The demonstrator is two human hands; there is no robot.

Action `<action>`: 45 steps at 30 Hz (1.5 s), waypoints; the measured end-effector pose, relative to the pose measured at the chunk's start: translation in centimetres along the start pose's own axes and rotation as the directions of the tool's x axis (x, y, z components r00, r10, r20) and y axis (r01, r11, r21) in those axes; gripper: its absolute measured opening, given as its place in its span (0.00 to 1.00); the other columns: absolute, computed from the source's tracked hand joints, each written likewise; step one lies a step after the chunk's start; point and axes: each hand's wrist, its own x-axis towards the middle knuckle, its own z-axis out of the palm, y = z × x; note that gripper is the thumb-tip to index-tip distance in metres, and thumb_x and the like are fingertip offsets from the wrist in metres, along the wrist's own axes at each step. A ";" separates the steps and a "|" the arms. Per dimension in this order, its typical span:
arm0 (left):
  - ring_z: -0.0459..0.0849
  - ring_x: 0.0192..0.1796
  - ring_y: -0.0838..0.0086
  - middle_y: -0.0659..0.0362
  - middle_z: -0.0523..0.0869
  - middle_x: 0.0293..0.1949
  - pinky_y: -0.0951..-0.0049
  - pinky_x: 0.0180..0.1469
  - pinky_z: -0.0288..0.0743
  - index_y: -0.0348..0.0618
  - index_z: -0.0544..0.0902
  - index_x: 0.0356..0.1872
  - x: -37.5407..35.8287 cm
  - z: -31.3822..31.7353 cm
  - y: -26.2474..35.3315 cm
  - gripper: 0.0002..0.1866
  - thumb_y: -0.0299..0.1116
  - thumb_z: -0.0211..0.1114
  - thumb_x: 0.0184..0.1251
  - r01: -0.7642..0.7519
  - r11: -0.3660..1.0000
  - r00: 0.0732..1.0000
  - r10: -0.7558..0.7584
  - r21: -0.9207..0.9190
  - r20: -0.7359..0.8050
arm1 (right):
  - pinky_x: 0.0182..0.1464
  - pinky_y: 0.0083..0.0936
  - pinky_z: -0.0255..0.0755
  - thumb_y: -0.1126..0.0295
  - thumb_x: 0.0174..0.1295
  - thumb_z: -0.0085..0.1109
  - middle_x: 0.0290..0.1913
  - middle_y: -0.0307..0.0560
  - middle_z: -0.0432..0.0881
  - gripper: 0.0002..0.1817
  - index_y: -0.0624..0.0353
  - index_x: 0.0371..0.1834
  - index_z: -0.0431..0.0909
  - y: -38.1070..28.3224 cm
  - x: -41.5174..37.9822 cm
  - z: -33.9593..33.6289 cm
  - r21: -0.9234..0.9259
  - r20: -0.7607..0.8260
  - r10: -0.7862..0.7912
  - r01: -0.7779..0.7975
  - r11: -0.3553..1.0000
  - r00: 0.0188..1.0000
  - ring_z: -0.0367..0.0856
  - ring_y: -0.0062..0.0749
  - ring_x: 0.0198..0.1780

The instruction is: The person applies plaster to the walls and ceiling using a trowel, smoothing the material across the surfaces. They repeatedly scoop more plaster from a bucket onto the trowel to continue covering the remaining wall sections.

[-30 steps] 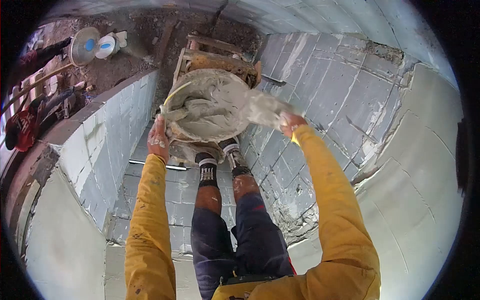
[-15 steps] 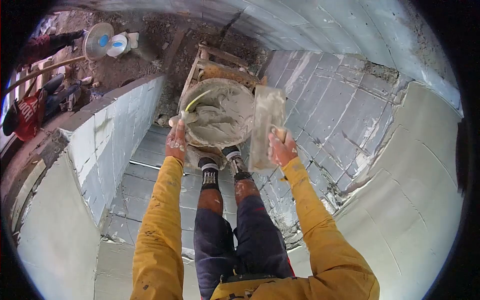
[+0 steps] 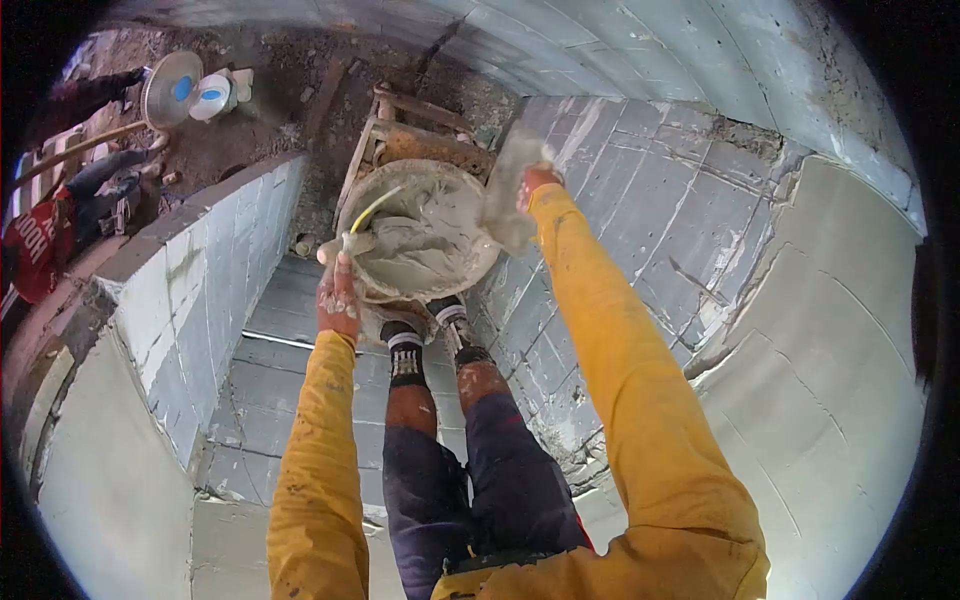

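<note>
My left hand [image 3: 338, 296] is closed at the left rim of a round tub [image 3: 487, 265] of wet grey mortar [image 3: 430, 225]. From its fingers a mortar-smeared tool with a thin curved yellow strip [image 3: 372, 208] reaches over the mortar; I cannot tell its exact kind. My right hand [image 3: 538, 184] is wrapped around the handle of a rectangular plastering trowel [image 3: 510, 205]. Smeared by motion, the trowel's broad blade overlaps the tub's right edge in this view.
Behind the tub stands a wooden frame [image 3: 425, 108] with a rusty cylinder. Low block walls [image 3: 215, 270] flank me, partly plastered on the right [image 3: 810, 380]. Beyond the left wall are a pedestal fan [image 3: 172, 90] and a person in a red shirt [image 3: 42, 245].
My right hand has moved forward and slightly left with the trowel, which is now tilted over the tub's right edge. The left hand keeps its grip by the rim; the view has shifted slightly.
</note>
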 end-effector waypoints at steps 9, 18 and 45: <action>0.76 0.60 0.63 0.51 0.78 0.57 0.67 0.60 0.70 0.40 0.69 0.63 -1.0 1.5 -5.1 0.24 0.46 0.46 0.75 -0.188 0.981 0.966 0.193 -0.041 0.174 | 0.53 0.34 0.70 0.41 0.61 0.46 0.58 0.51 0.73 0.34 0.50 0.65 0.63 3.1 -2.6 -12.6 -0.896 0.107 -0.780 0.400 0.193 0.616 0.76 0.38 0.53; 0.79 0.53 0.52 0.43 0.81 0.48 0.60 0.54 0.74 0.36 0.73 0.56 -3.8 11.3 2.1 0.33 0.59 0.47 0.66 -0.387 0.759 0.892 0.163 0.524 0.423 | 0.71 0.30 0.53 0.60 0.70 0.40 0.73 0.49 0.56 0.26 0.52 0.70 0.59 15.6 -11.9 -18.0 -0.979 0.202 -0.205 0.194 -0.055 0.958 0.56 0.38 0.73; 0.70 0.61 0.48 0.43 0.73 0.58 0.58 0.63 0.65 0.40 0.65 0.63 -9.3 11.4 8.4 0.35 0.42 0.67 0.55 -0.388 0.878 0.919 0.346 0.281 0.190 | 0.53 0.44 0.71 0.51 0.60 0.56 0.53 0.61 0.77 0.31 0.48 0.65 0.64 7.8 -12.4 -3.2 -0.790 0.482 -0.449 0.595 0.148 0.752 0.76 0.59 0.53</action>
